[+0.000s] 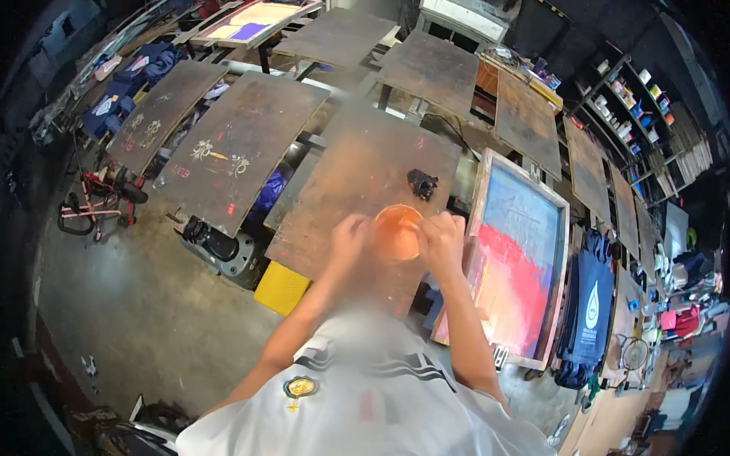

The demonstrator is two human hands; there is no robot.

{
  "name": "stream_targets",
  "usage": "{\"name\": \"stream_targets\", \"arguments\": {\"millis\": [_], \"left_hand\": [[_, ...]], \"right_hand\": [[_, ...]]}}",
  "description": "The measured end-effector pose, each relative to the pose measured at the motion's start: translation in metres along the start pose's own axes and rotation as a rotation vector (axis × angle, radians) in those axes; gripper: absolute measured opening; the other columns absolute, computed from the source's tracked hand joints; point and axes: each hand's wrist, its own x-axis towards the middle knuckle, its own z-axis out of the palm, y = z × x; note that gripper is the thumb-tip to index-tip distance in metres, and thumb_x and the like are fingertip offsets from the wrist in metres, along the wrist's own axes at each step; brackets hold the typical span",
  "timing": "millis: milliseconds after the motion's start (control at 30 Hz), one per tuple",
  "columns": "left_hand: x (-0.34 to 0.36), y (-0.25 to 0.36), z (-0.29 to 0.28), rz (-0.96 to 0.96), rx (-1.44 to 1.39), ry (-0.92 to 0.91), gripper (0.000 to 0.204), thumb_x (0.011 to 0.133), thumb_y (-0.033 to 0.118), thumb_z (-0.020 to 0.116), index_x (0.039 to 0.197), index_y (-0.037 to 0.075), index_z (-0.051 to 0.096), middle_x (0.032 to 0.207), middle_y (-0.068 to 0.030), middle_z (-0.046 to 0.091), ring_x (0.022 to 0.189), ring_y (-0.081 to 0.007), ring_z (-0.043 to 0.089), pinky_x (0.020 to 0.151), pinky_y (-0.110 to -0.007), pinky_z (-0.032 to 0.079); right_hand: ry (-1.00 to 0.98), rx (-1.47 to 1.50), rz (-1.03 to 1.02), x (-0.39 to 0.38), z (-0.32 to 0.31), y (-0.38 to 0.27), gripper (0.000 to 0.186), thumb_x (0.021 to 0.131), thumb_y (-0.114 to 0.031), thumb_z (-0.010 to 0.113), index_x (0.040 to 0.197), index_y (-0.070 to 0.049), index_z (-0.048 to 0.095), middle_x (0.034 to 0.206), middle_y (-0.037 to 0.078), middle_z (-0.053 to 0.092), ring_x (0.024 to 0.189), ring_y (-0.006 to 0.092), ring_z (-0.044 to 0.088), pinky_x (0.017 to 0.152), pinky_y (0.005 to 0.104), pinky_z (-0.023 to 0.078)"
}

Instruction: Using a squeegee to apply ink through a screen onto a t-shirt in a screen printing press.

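Above the near part of a brown, stained board (368, 163), an orange round tub (396, 234) is between my two hands, its open mouth facing up. My right hand (443, 239) is closed on the right side of its rim. At the left side, the curled fingers of my left hand (351, 239) meet the rim; a hazy patch blurs the picture there. The inside of the tub looks orange all over, and I cannot tell how much it holds. Just beyond it, a crumpled black rag-like lump (421, 184) lies on the board.
To the right leans a wooden-framed printing screen (517, 259) smeared pink and blue, with dark blue bags (587, 311) past it. Left stand another board (240, 145) and a yellow crate (282, 288). A bottle-filled shelf (631, 109) is at the far right.
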Motion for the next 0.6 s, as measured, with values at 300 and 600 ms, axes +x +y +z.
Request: {"name": "stream_targets", "arguments": {"millis": [300,600], "left_hand": [[0.009,-0.018,-0.004,0.084,0.095,0.08,0.017,0.101,0.012,0.058,0.101,-0.002,0.068,0.08,-0.0014,0.066,0.074,-0.0096,0.058,0.07,-0.027,0.048],[0.003,-0.024,-0.004,-0.049,0.056,0.1,0.024,0.104,0.021,0.056,0.091,0.003,0.065,0.074,0.0009,0.061,0.064,-0.0061,0.053,0.057,-0.025,0.042]], "right_hand": [[-0.015,0.061,0.011,0.003,-0.003,-0.003,0.007,0.081,-0.015,0.075,0.079,-0.009,0.071,0.074,0.004,0.065,0.076,0.0239,0.059,0.076,0.0397,0.038],[-0.081,0.113,0.103,-0.01,-0.001,-0.008,0.007,0.082,-0.015,0.075,0.082,-0.009,0.073,0.076,0.005,0.066,0.077,0.0231,0.059,0.075,0.039,0.037]]}}
